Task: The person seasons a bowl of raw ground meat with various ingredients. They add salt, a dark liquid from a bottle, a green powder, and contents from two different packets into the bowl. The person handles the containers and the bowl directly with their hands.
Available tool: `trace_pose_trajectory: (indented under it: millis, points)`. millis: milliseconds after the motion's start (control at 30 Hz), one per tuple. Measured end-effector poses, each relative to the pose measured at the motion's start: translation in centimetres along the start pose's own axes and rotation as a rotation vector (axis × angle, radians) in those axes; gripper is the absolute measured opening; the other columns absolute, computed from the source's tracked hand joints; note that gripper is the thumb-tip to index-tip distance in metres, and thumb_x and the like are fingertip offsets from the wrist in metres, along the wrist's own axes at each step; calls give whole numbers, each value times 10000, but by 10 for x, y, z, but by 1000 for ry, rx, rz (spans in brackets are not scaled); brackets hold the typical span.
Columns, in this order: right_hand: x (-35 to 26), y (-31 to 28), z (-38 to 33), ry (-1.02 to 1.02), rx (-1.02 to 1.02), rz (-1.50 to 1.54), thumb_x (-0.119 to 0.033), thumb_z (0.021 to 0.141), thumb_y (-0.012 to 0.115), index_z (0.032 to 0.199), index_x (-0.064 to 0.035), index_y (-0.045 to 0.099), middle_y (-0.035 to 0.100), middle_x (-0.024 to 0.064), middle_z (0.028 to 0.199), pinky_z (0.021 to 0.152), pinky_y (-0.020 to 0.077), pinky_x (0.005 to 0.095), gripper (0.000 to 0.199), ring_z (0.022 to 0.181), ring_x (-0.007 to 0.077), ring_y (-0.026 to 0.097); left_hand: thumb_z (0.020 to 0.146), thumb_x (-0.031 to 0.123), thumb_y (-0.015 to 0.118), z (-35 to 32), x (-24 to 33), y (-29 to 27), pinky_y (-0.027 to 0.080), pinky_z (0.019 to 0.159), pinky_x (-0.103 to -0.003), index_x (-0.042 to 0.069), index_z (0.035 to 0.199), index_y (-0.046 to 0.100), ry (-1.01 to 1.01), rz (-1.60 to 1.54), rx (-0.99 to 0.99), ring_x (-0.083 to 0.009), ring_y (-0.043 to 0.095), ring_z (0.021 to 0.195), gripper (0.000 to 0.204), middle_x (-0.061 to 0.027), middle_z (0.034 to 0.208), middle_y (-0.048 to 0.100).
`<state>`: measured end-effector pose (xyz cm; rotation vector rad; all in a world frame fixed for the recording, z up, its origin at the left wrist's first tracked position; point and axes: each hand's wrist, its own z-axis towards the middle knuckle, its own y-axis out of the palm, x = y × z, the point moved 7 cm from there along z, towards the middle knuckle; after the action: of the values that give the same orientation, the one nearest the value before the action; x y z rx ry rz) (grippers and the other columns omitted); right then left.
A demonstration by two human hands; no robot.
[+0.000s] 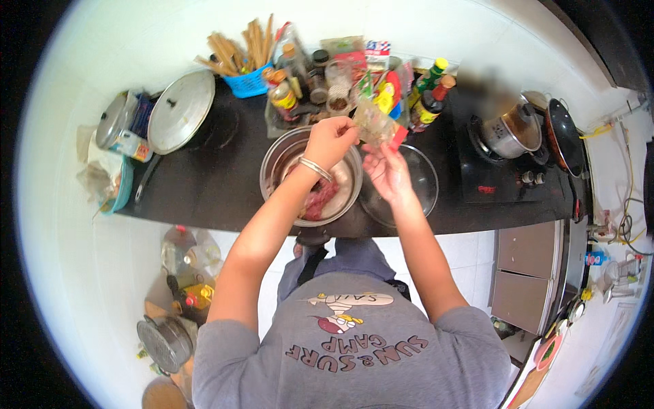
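A small clear packet with a red edge is held up above the counter. My left hand, with a bangle on its wrist, is closed in a pinch at the packet's left side. My right hand grips the packet's lower right side between thumb and fingers. Beneath my left forearm stands a metal pot with red raw meat in it, partly hidden by the arm. A round glass lid lies on the counter under my right hand. The packet's contents are too blurred to name.
Seasoning bottles, jars and packets crowd the back of the black counter. On the right, a steel saucepan stands on the stove beside a leaning frying pan. At left are a large lidded pan and a blue basket of sticks.
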<state>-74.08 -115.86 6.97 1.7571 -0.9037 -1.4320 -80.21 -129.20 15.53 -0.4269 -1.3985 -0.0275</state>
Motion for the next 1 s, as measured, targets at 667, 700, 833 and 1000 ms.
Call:
trace_pose_trajectory:
  millis: [667,700,833,1000]
  points:
    - [62,33,-27,24,100,-298,-16,828,627,1045,-16,573,656,98,920,680,557,286,224,745,175,656,775,40,686,-59,-77,-81,415,560,-209,36,791,601,-237,-284,-300,-49,501,609,86,21,694,582]
    - [59,36,-27,1,93,-380,-18,824,634,1049,-17,575,655,89,919,679,555,282,232,743,167,653,776,39,686,-61,-79,-82,414,561,-208,36,791,599,-263,-292,-316,-49,503,607,88,21,691,581]
    - [49,48,-26,-49,83,-670,-23,806,661,1062,-11,587,648,47,908,667,540,258,267,717,117,624,774,33,687,-61,-94,-82,413,534,-209,39,772,586,-249,-268,-353,-51,511,594,101,16,688,582]
    - [46,57,-20,-89,-20,-897,-31,811,662,1060,-9,592,645,36,902,656,519,241,260,701,99,607,780,61,687,-66,-109,-79,391,482,-204,23,854,626,-269,-240,-367,-49,495,557,103,20,676,573]
